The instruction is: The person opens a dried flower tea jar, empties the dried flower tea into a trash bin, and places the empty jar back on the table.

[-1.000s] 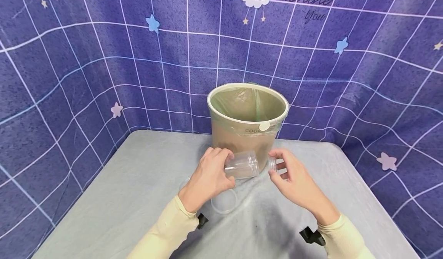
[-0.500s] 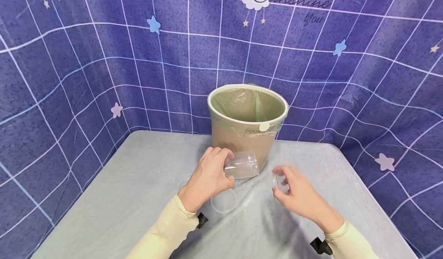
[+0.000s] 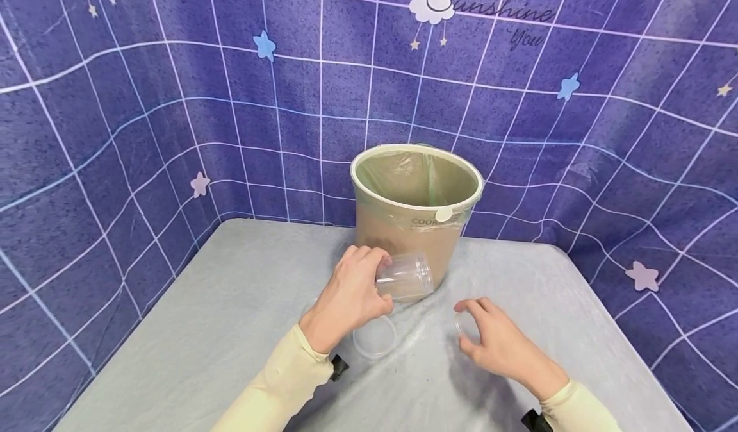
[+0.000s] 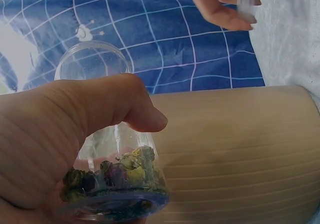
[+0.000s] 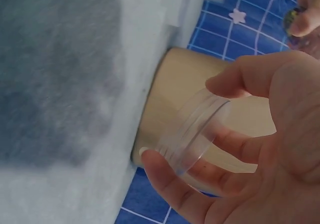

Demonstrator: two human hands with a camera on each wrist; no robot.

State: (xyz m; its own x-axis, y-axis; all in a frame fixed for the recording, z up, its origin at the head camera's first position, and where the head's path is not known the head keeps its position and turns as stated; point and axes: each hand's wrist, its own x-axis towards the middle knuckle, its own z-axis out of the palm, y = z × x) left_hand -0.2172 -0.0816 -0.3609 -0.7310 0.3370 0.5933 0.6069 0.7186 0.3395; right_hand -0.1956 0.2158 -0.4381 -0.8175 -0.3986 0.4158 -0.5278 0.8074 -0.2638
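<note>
My left hand (image 3: 350,286) grips a clear plastic jar (image 3: 408,277), tilted with its mouth to the right, in front of the bin. Dried flower buds and leaves (image 4: 116,174) lie at the jar's base end in the left wrist view. To the right, over the table, my right hand (image 3: 497,342) pinches a clear screw lid (image 5: 196,129) by its edge between thumb and fingers. The lid is apart from the jar, so the jar's mouth is uncovered. Much of the jar's base end is hidden by my left hand in the head view.
A beige bin (image 3: 398,236) with a pale rim and a plastic liner stands at the back of the grey-covered table (image 3: 254,272). Another clear round lid or ring (image 3: 375,356) lies beside my left wrist. A blue gridded curtain (image 3: 300,118) surrounds the table.
My right hand has drawn away from the jar's mouth with the lid, moving down toward me and slightly right. My left hand and the jar have hardly moved; the head view has shifted slightly.
</note>
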